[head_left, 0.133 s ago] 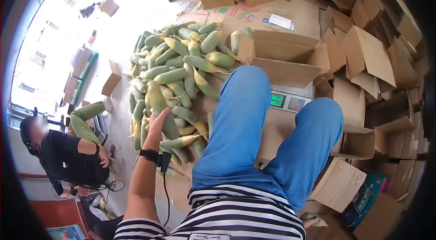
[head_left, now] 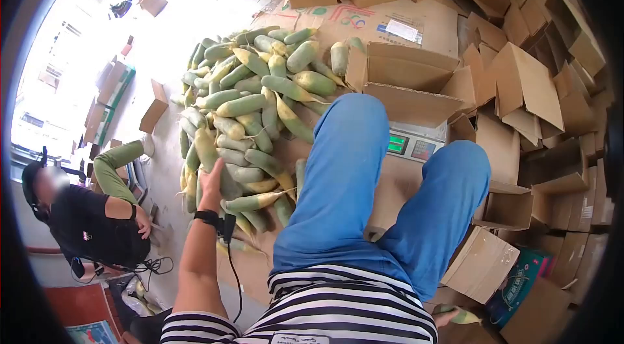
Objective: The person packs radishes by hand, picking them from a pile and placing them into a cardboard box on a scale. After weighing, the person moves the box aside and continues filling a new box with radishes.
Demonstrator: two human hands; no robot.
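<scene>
A big heap of green radishes (head_left: 244,105) with yellowish tips covers the floor left of my knees. My left hand (head_left: 210,181), a black strap at its wrist, is closed around a long green radish (head_left: 207,149) at the near left side of the heap. Low on the right, beside my hip, my right hand (head_left: 443,317) is only partly visible. It has hold of another green radish (head_left: 465,316), whose pale end points right.
An open cardboard box (head_left: 411,77) sits on a scale (head_left: 406,142) with a green display, beyond my knees. Several cardboard boxes (head_left: 520,87) crowd the right side. At far left a person in black (head_left: 97,224) sits near cables.
My left hand has shifted slightly left, and the radish in it has moved with it. At lower right, a little more of the radish in my right hand shows.
</scene>
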